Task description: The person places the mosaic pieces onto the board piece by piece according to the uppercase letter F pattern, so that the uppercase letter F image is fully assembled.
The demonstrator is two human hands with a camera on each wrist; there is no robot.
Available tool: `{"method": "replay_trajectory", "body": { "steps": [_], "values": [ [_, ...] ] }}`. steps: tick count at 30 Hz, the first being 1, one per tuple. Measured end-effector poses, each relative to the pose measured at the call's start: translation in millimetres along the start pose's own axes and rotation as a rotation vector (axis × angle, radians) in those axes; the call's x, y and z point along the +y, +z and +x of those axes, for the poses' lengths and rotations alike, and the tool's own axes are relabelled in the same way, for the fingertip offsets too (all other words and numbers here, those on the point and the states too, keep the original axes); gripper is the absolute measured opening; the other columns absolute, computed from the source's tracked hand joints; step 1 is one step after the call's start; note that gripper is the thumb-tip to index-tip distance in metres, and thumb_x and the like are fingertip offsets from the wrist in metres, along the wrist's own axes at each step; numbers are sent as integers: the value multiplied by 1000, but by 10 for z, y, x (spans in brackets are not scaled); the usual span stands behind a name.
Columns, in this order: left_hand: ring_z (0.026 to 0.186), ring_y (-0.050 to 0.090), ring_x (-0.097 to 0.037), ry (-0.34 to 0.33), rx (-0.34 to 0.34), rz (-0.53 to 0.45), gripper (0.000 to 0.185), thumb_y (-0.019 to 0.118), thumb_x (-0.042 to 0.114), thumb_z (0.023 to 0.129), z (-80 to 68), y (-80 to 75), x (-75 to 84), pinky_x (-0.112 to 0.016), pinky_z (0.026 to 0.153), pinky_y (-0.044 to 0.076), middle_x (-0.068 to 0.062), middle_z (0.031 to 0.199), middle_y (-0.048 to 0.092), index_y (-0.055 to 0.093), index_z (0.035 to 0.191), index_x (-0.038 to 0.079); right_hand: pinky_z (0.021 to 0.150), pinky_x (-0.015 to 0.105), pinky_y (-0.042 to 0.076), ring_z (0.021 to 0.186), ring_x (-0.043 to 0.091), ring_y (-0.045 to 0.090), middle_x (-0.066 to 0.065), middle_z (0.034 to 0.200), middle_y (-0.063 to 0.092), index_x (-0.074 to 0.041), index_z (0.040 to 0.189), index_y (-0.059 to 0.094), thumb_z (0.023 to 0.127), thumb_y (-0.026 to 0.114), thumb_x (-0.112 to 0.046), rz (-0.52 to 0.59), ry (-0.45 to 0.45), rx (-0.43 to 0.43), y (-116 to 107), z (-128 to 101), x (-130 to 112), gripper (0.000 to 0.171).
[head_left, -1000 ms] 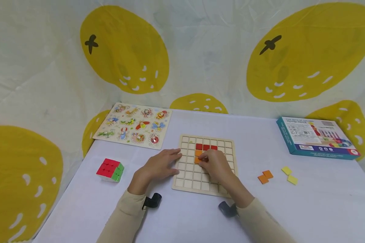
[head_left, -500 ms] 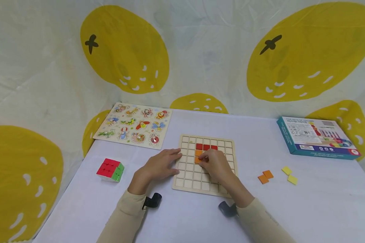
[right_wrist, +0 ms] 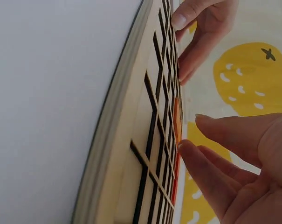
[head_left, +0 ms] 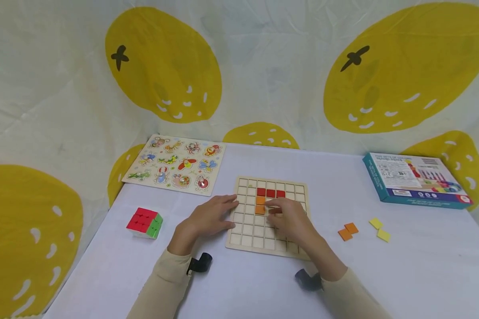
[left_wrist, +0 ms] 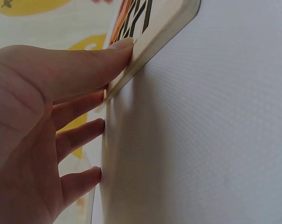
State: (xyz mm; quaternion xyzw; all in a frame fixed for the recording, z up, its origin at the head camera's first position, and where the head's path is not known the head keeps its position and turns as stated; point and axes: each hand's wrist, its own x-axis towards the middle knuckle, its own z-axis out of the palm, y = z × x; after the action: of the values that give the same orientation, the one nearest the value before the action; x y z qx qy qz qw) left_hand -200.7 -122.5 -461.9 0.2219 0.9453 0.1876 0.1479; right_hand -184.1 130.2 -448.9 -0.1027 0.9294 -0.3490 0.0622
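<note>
1. Centrally, the wooden grid board [head_left: 246, 241] lay flat on a white tablecloth [head_left: 239, 288], its square cells divided by narrow strips.

2. Set in the cells: a row of three red tiles [head_left: 270, 193] and, below the leftmost of them, two inlaid orange tiles [head_left: 260, 209] in a column.

3. Left hand [head_left: 211, 216]: fingers extended and spread at the left edge of the board. The left wrist view showed its thumb resting on the rim and its lower fingertips down by the cloth; it had no tile in its grasp.

4. Right hand [head_left: 290, 217]: above the board, just right of the orange column, thumb and forefinger well parted with nothing between them. From where I stood, I could not tell whether a fingertip touched a tile.

5. Right of the board, on the cloth: two loose orange tiles [head_left: 345, 235], touching, and near them two yellow tiles [head_left: 383, 235], meeting at about their corners.

6. Surroundings: a cube puzzle [head_left: 139, 221], red above and green at one side, sat left of the left hand; behind it lay an insect picture board [head_left: 173, 170]. A teal-edged box [head_left: 419, 181] lay at the far right, before a pale backdrop [head_left: 263, 79] printed with large yellow fruits [head_left: 163, 66].
</note>
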Motion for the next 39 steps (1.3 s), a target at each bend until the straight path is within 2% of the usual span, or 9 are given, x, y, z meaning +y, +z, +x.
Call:
{"method": "replay_trajectory", "body": {
  "steps": [5,10,13,18,24,28,32,35,39],
  "values": [
    [155,35,-23,-9,-1,4,67,76,33,91,-2,-2,6,-49,122,39,5,166,38,51,151,18,99,50,59,120,34,68,13,138,66,-12,137,65,89,78,-12,-38,38,38,-163,-163,62,49],
    [155,35,-23,-8,-2,-8,66,76,33,91,1,-4,14,-50,122,39,4,166,38,51,151,17,111,63,46,138,43,51,16,149,57,-14,142,59,88,80,-18,-103,64,103,-378,-333,149,58],
    [155,35,-23,-8,-4,-10,66,76,33,92,-5,-2,9,-50,123,38,4,166,38,51,151,18,113,66,41,141,45,46,19,151,53,-12,144,57,87,81,-21,-123,63,146,-496,-425,222,63],
    [155,35,-24,-8,-3,-5,66,76,33,91,-4,5,-3,-51,122,39,4,166,38,51,151,18,112,67,39,140,49,41,24,153,46,-8,145,55,85,83,-23,-155,81,210,-660,-556,366,68],
    [155,35,-23,-6,0,-4,66,76,34,92,3,16,-8,-50,122,39,4,166,37,52,151,18,105,69,43,135,52,42,28,152,45,-7,145,54,84,83,-25,-204,131,239,-838,-708,570,70],
    [155,35,-23,-3,7,2,66,76,34,91,0,18,-19,-50,122,39,5,166,38,52,151,18,103,70,45,133,52,43,30,150,46,-8,147,52,85,83,-30,-214,192,218,-933,-786,717,73],
    [155,36,-23,3,13,1,66,76,33,91,3,20,-24,-49,122,39,4,166,38,52,151,18,93,63,55,124,50,51,30,147,46,-10,150,48,86,81,-36,-220,272,187,-994,-854,858,77],
    [155,36,-24,2,10,-6,66,76,33,91,5,22,-23,-49,122,39,4,166,38,52,151,18,84,56,59,112,47,58,31,142,49,-10,150,48,87,80,-37,-229,296,169,-1015,-902,942,76],
    [155,35,-24,1,5,-4,67,76,33,91,5,22,-18,-49,123,38,4,166,38,52,151,18,83,56,59,110,47,59,32,140,50,-8,147,51,87,79,-34,-236,313,119,-1024,-932,1038,71]
  ]
}}
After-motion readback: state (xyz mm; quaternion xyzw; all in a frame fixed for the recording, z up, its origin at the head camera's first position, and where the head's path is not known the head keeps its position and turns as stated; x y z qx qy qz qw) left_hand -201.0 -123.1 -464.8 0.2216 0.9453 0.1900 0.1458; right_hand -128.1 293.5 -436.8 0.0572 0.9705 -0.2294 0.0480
